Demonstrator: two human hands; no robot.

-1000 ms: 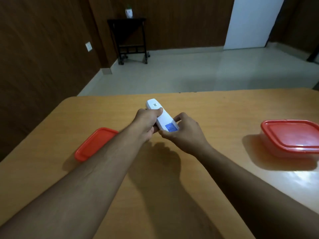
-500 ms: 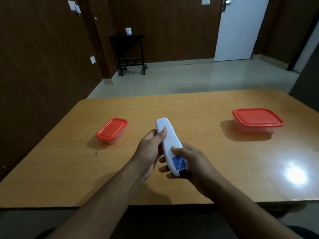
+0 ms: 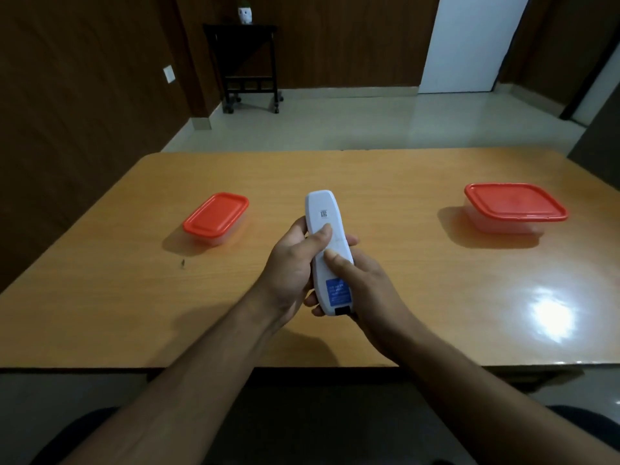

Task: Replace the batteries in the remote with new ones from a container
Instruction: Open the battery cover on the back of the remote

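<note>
Both hands hold a white remote (image 3: 322,216) above the table's near half, its back side up with a blue label near the lower end. My left hand (image 3: 291,263) grips it from the left, thumb lying on its back. My right hand (image 3: 364,286) holds the lower end from the right, thumb pressing on the back cover. A small clear container with a red lid (image 3: 216,217) stands on the table to the left. A larger red-lidded container (image 3: 515,206) stands to the right. Both lids are on, so their contents are hidden.
The wooden table (image 3: 385,182) stretches across the view, its near edge just below my wrists. Beyond it lie a pale tiled floor, a dark side table (image 3: 250,65) by the wall and a white door (image 3: 466,41).
Both hands have pulled the remote back toward me from the table's middle and lifted it. My thumbs have shifted onto its back cover. The camera view has also shifted.
</note>
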